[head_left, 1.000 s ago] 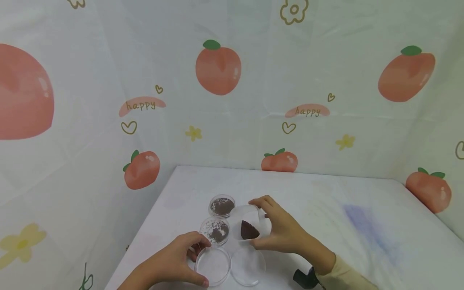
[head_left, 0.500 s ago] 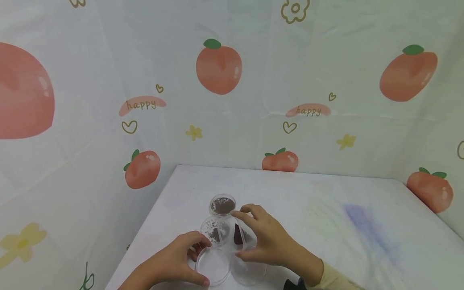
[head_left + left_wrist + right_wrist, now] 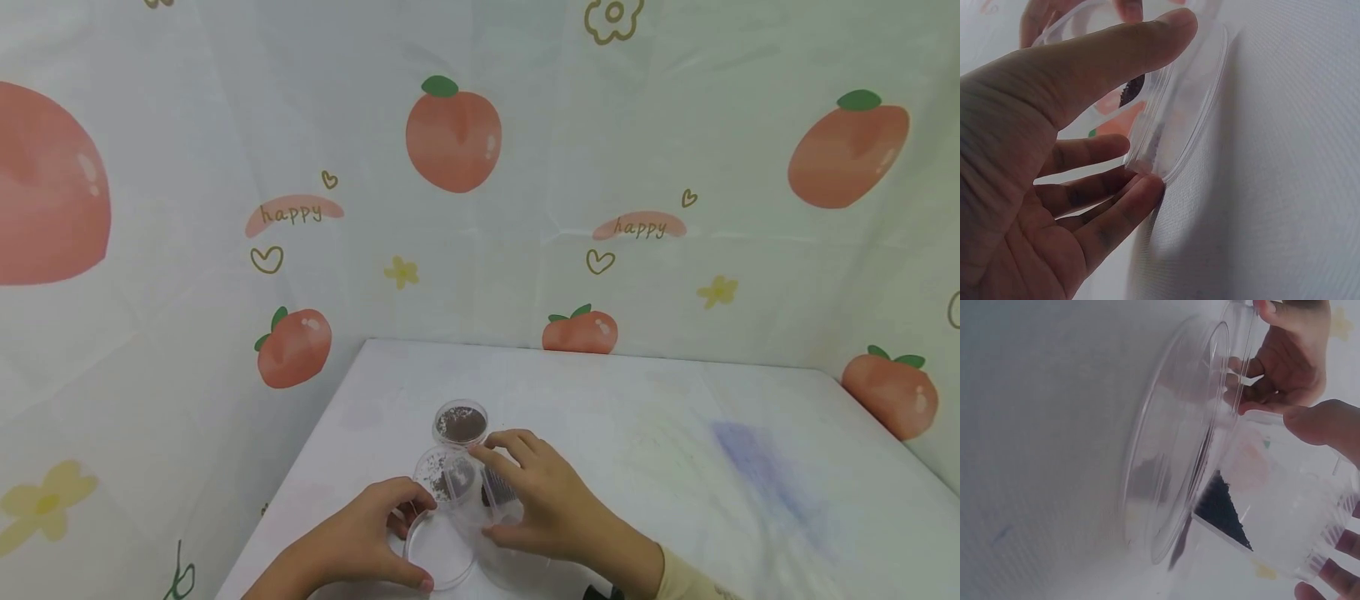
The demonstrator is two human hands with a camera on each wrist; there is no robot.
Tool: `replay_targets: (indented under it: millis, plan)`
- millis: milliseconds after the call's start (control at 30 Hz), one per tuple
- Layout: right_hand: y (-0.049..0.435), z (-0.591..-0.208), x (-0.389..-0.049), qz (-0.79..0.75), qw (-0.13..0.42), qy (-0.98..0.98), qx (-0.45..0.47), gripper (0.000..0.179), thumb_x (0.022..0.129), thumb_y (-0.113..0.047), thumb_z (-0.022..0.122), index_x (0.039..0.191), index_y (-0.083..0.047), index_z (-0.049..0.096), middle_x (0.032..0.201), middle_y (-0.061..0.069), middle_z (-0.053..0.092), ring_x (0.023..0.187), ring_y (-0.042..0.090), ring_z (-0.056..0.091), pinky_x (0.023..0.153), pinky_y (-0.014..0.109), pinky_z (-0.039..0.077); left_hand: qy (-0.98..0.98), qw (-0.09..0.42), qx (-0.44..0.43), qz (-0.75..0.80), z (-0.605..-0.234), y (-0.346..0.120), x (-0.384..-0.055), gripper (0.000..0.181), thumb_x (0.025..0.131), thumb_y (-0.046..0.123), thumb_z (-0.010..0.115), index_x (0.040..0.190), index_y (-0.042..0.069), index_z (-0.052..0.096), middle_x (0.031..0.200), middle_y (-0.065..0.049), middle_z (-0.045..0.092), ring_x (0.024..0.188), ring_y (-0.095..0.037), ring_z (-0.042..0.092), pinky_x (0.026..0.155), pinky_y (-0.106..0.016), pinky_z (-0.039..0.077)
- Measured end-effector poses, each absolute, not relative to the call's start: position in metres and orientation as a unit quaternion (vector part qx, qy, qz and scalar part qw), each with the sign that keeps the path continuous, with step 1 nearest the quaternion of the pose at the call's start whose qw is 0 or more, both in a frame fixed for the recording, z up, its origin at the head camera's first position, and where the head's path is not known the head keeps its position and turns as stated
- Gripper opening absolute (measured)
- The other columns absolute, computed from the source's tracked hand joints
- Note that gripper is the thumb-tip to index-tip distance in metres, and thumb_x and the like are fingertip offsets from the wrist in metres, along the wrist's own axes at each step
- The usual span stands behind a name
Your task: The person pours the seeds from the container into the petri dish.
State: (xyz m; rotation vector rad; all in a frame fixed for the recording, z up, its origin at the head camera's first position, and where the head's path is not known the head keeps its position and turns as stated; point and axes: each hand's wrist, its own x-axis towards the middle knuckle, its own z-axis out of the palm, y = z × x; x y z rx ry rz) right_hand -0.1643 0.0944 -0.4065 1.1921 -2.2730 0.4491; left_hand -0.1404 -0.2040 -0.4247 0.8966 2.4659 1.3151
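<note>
My left hand (image 3: 367, 533) holds the rim of a clear petri dish (image 3: 441, 550) on the table, thumb at the near side and fingers at the far side. My right hand (image 3: 551, 500) grips a clear plastic container (image 3: 1291, 487) between thumb and fingers. The container is tilted towards the left, and dark, soil-like crumbs (image 3: 1219, 512) lie heaped in one corner of it. In the head view its mouth overlaps the left-hand dish and the one behind. That dish (image 3: 435, 477) bears dark crumbs with white specks, partly hidden by the container.
Farther back stands another petri dish (image 3: 461, 423) with dark crumbs and white specks. A clear round dish or lid (image 3: 513, 571) lies under my right hand, right of the held dish. A black object (image 3: 602, 592) shows beneath my right wrist. Patterned cloth (image 3: 480, 250) hangs behind the white table (image 3: 637, 417).
My right hand has moved left and a little nearer, tilting the container so that its mouth faces left over the dishes. My left hand has stayed at the petri dish.
</note>
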Motion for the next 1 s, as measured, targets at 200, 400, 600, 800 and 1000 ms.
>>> replay_targets:
  millis: [200,400,600,800,1000]
  plan:
    - [0.091,-0.407,-0.16,0.141,0.28,-0.834,0.453,0.097,0.062,-0.046,0.101,0.147,-0.021,0.061,0.136,-0.004,0.062,0.131,0.015,0.056,0.098,0.034,0.058,0.837,0.103,0.302,0.444,-0.427,-0.204,-0.141,0.07,0.068,0.038,0.102,0.122,0.01,0.068,0.112,-0.005,0.067,0.097,-0.01,0.064,0.082,-0.025,0.063]
    - [0.087,-0.407,-0.158,0.133,0.296,-0.815,0.48,0.097,0.061,-0.042,0.102,0.146,-0.02,0.062,0.137,-0.002,0.061,0.132,0.018,0.056,0.1,0.035,0.056,0.834,0.103,0.304,0.449,-0.426,-0.204,-0.141,0.069,0.068,0.037,0.102,0.122,0.009,0.068,0.113,-0.005,0.067,0.097,-0.01,0.063,0.081,-0.025,0.063]
    - [0.083,-0.405,-0.156,0.122,0.297,-0.81,0.491,0.097,0.059,-0.04,0.103,0.144,-0.02,0.062,0.136,0.0,0.061,0.131,0.021,0.057,0.103,0.038,0.056,0.831,0.109,0.3,0.455,-0.425,-0.204,-0.14,0.069,0.069,0.033,0.102,0.122,0.008,0.067,0.113,-0.005,0.067,0.096,-0.009,0.063,0.081,-0.025,0.063]
    - [0.081,-0.405,-0.153,0.11,0.291,-0.809,0.499,0.097,0.061,-0.039,0.103,0.146,-0.022,0.062,0.138,0.0,0.059,0.133,0.022,0.056,0.107,0.038,0.054,0.834,0.112,0.298,0.452,-0.426,-0.204,-0.141,0.068,0.069,0.034,0.102,0.123,0.009,0.068,0.114,-0.004,0.067,0.097,-0.008,0.063,0.081,-0.025,0.063]
    - [0.079,-0.404,-0.15,0.099,0.29,-0.808,0.503,0.098,0.06,-0.039,0.103,0.147,-0.022,0.061,0.139,0.0,0.059,0.133,0.021,0.055,0.107,0.037,0.053,0.837,0.114,0.294,0.447,-0.427,-0.205,-0.142,0.068,0.07,0.034,0.101,0.123,0.009,0.068,0.114,-0.005,0.067,0.096,-0.009,0.063,0.081,-0.025,0.063]
